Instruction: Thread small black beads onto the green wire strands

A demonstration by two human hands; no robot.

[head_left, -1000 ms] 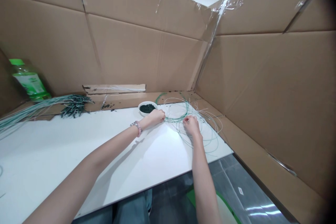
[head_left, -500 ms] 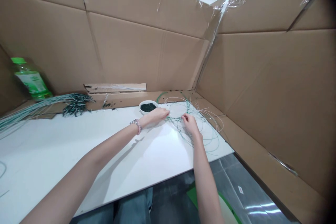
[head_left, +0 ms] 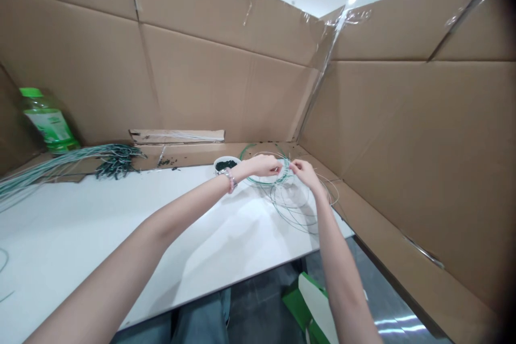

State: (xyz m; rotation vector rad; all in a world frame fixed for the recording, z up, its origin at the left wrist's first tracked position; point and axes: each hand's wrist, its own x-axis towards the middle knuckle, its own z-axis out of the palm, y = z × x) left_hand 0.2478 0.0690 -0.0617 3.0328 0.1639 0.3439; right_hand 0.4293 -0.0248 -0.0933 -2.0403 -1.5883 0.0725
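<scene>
Your left hand [head_left: 264, 165] and right hand [head_left: 303, 172] are close together but apart, fingertips bent in at the loose round coil of thin green and white wires [head_left: 284, 177]; the strands are too fine here for me to tell whether either hand is clamped on one. The coil lies at the far right corner of the flat white tabletop [head_left: 242, 258]. Work with light fingertips, steadying one strand at a time so neighbouring loops don't cross or kink. Mind your left wrist: it sits just beside the round white bowl of dark green bits [head_left: 226, 164], which a careless swing could tip. Loops spill past the tabletop's right edge, and the tall brown cardboard walls [head_left: 419, 134] limit reach behind and right. Your easier room is toward your body and leftward, short of the long pale-green wire bundle with dark tips [head_left: 68, 160].
</scene>
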